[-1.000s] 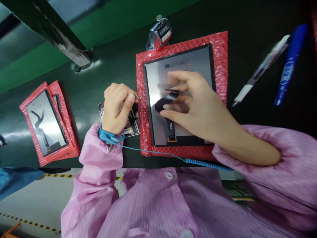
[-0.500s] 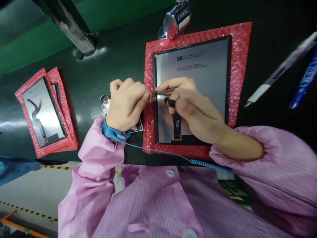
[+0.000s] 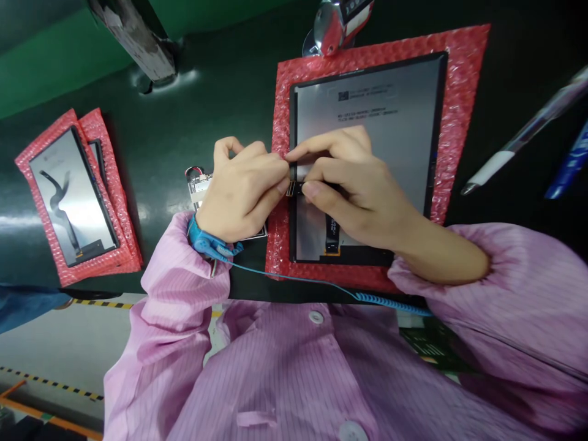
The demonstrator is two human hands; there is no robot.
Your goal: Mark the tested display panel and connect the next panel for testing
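Note:
An LCD panel (image 3: 367, 141) lies back side up on a sheet of red bubble wrap (image 3: 463, 92). From its lower edge rises a black ribbon cable (image 3: 332, 236), its upper end bent toward the panel's left edge. My right hand (image 3: 362, 184) pinches that end between thumb and fingers, with the index finger reaching to my left hand. My left hand (image 3: 245, 190) is closed, thumb and fingertips gripping a small connector end (image 3: 291, 188) that meets the cable's tip. Whether the two are joined cannot be seen. Partly under my left hand sits a circuit board (image 3: 197, 191) with thin red and black wires.
Two more panels in red bubble wrap (image 3: 68, 196) are stacked at the left. A shiny metal device (image 3: 333, 27) stands behind the main panel. A white pen (image 3: 493, 168) and a blue one (image 3: 567, 162) lie right. A blue coiled wrist cord (image 3: 390, 302) crosses in front.
My right hand has brought the ribbon cable's end leftward to the connector at my left fingertips. Both hands are now close together. The view has shifted slightly.

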